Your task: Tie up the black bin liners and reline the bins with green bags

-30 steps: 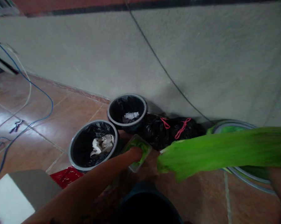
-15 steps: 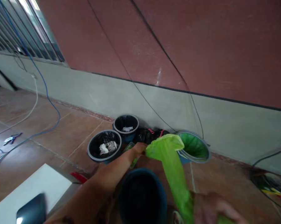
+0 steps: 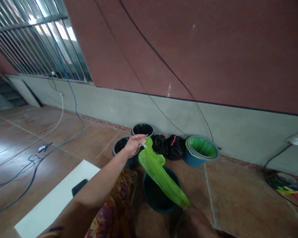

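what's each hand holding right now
Left hand: closed, pinching one end of the green plastic bag.
Right hand: closed on the bag's other end, fingers dim.

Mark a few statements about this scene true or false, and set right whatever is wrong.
1. The left hand holds one end of the bright green plastic bag. True.
2. The green bag lies inside the dark round plastic bin nearest the person. False: it is stretched out above that bin.
3. Black plastic bags with red ties rest left of the blue round plastic bucket, as seen in the picture. True.
4. That bucket's plastic lining is black. False: it is green.
5. A dark rectangular object lies on the white flat surface. True.
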`<action>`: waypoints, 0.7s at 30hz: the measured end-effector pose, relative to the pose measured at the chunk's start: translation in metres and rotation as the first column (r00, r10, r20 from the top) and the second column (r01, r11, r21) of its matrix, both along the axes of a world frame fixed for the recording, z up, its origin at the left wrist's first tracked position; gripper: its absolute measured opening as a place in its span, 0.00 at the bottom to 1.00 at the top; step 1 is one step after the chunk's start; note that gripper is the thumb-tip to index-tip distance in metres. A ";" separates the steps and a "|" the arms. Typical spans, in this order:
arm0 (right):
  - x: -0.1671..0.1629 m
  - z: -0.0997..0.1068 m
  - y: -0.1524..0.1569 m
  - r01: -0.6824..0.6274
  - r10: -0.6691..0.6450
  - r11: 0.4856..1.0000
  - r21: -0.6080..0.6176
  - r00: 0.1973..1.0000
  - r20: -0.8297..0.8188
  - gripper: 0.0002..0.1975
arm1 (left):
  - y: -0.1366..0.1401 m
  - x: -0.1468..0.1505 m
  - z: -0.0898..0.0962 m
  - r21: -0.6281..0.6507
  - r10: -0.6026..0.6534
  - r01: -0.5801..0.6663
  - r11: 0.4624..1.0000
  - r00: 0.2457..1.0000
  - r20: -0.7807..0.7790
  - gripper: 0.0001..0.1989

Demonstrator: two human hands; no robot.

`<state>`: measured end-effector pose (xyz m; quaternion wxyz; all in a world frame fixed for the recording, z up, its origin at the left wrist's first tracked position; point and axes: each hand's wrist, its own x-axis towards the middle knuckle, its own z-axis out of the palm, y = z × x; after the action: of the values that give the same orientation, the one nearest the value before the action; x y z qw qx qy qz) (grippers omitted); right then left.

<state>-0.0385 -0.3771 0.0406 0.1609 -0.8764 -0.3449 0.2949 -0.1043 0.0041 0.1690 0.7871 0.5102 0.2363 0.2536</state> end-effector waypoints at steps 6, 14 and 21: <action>0.006 0.106 0.082 0.063 -0.153 0.886 0.460 0.975 0.161 0.19 | -0.040 -0.047 0.013 0.041 -0.179 0.176 0.984 0.979 0.096 0.19; 0.004 0.167 0.192 -0.417 0.224 0.610 0.674 0.906 0.358 0.37 | -0.063 -0.085 0.055 0.146 -0.424 0.405 0.903 0.895 0.142 0.15; 0.000 0.190 0.178 -0.487 0.265 0.811 0.324 0.800 0.538 0.15 | -0.045 -0.104 0.054 0.119 -0.395 0.383 0.916 0.912 0.106 0.19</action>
<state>-0.0383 -0.1989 0.2303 0.2058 -0.7706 -0.6030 0.0140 -0.2083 -0.0407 0.2232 0.8100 0.5668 0.0665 0.1350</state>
